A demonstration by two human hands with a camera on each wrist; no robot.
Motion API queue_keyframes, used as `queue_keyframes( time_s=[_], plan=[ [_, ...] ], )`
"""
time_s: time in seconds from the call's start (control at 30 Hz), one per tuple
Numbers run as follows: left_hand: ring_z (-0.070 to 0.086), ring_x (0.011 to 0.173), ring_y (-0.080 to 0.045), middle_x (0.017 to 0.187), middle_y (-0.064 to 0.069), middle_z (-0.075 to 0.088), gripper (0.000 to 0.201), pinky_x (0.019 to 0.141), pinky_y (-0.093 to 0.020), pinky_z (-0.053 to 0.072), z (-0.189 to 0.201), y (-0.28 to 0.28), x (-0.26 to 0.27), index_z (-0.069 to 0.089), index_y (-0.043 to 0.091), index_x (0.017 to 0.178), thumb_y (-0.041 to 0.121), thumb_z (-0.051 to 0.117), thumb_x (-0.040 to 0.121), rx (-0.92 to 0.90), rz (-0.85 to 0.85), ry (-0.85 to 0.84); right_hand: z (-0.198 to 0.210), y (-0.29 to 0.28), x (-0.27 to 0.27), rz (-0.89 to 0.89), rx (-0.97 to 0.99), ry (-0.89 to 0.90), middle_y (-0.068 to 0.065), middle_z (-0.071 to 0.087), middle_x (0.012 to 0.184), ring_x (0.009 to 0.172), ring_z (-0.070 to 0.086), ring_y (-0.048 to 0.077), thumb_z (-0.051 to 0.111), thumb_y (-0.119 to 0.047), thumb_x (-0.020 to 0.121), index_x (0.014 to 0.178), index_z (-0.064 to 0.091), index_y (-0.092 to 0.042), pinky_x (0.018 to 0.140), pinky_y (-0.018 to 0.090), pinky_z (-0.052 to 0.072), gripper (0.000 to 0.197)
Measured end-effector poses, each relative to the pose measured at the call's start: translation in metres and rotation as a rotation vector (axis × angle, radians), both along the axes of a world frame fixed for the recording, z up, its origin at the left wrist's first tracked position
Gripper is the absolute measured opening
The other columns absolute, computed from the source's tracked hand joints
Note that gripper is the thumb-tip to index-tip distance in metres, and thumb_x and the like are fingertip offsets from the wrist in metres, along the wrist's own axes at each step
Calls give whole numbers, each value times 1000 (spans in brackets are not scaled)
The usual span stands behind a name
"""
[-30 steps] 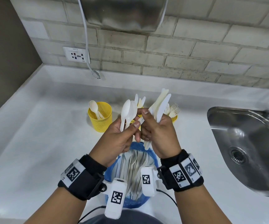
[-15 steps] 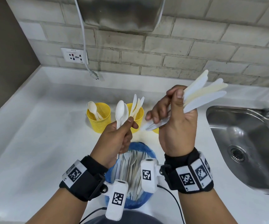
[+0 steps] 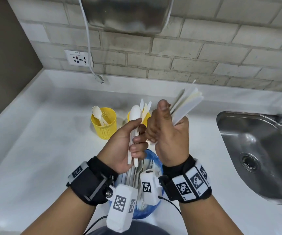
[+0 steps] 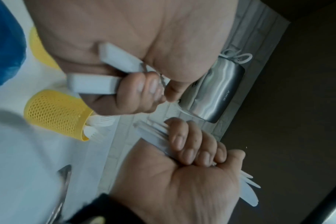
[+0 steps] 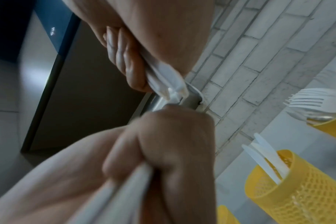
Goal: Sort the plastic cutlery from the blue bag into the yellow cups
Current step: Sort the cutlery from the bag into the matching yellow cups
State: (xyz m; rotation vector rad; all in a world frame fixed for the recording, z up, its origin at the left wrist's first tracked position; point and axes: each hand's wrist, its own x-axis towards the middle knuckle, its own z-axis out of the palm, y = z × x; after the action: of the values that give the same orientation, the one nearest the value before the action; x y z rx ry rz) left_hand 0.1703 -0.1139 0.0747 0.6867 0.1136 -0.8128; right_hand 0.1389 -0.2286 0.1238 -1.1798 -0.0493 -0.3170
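Observation:
My left hand [image 3: 137, 133] grips two white plastic spoons [image 3: 134, 113] upright by their handles [image 4: 98, 84]. Beside it, almost touching, my right hand [image 3: 160, 122] holds a bundle of white knives [image 3: 186, 106] in a fist, blades up and to the right. Both hands hover over the blue bag [image 3: 153, 164], which holds more cutlery. Behind them stand the yellow mesh cups: the left cup [image 3: 103, 123] with spoons and the middle cup [image 3: 147, 116] with knives [image 5: 263, 154]. The fork cup [image 4: 56, 113] is hidden by my right hand in the head view.
A steel sink [image 3: 255, 150] is set into the white counter [image 3: 35, 150] on the right. On the brick wall are a socket [image 3: 78, 57], a hanging cable plug [image 3: 100, 79] and a steel dispenser [image 3: 128, 14].
My right hand has come down and left with the knives, from raised at the right to beside my left hand. The left hand has kept hold of the spoons and turned a little.

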Motion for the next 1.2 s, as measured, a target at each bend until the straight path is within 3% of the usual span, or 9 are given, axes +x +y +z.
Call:
queue_keyframes(
  time_s=[0.13, 0.33, 0.47, 0.53, 0.63, 0.77, 0.93, 1.07, 1.2],
  plan=[
    [14, 48, -12, 67, 2, 18, 29, 46, -27, 11, 1, 5, -3, 51, 19, 80, 43, 48, 95, -15, -37, -108, 0, -15, 9, -39, 67, 55, -6, 28, 47, 37, 23, 10, 59, -32, 100, 62, 38, -20, 41, 18, 26, 45],
    [15, 48, -13, 64, 2, 24, 34, 46, -27, 12, 2, 7, -1, 54, 18, 84, 50, 45, 91, -4, -93, -198, -14, -31, 19, -25, -325, 214, -14, 44, 46, 37, 35, 6, 65, -20, 100, 92, 67, -12, 44, 20, 28, 11],
    [12, 51, -14, 65, 1, 27, 38, 48, -27, 11, 4, 4, -4, 60, 20, 83, 53, 43, 92, 111, -43, -218, -17, -28, 16, 42, -364, 241, -1, 60, 56, 38, 45, 3, 67, -21, 99, 103, 67, -5, 41, 16, 34, 17],
    [12, 53, -15, 66, 1, 27, 42, 50, -29, 9, 4, 2, -4, 58, 20, 83, 53, 36, 96, 192, -7, -232, -18, -27, 16, 15, -440, 223, 9, 64, 64, 43, 49, 4, 71, -23, 96, 103, 70, -7, 46, 14, 37, 18],
    [16, 50, -13, 65, 1, 27, 38, 52, -30, 9, 2, 0, -5, 51, 20, 80, 53, 39, 96, 314, 28, -276, -21, -25, 17, -32, -563, 185, 21, 66, 71, 57, 60, 14, 77, -29, 91, 99, 72, -12, 54, 27, 47, 19],
    [17, 48, -11, 65, 2, 25, 32, 48, -27, 11, 3, -2, -6, 46, 21, 74, 47, 45, 94, 381, 41, -327, -21, -25, 17, -91, -600, 163, 8, 71, 70, 70, 70, 20, 74, -22, 92, 93, 75, -11, 69, 31, 55, 11],
    [19, 50, -13, 64, 3, 27, 35, 47, -27, 15, 8, 0, -9, 45, 22, 75, 40, 41, 104, 424, 43, -369, -21, -25, 16, -49, -638, 169, 3, 73, 68, 73, 70, 24, 63, -18, 97, 82, 73, -5, 71, 33, 54, 22],
    [18, 48, -13, 62, 3, 27, 39, 48, -28, 14, 10, 4, -8, 43, 21, 68, 38, 40, 104, 421, -11, -379, -23, -25, 16, -54, -600, 161, 2, 70, 66, 62, 63, 8, 65, -16, 98, 87, 73, 1, 62, 17, 48, 21],
    [31, 50, -16, 63, 1, 34, 34, 46, -28, 33, 8, 6, -11, 51, 18, 71, 38, 47, 99, 439, -34, -459, -26, -28, 19, -67, -638, 150, 15, 70, 74, 71, 65, 26, 69, -21, 96, 87, 72, 0, 66, 33, 50, 23]
  ],
)
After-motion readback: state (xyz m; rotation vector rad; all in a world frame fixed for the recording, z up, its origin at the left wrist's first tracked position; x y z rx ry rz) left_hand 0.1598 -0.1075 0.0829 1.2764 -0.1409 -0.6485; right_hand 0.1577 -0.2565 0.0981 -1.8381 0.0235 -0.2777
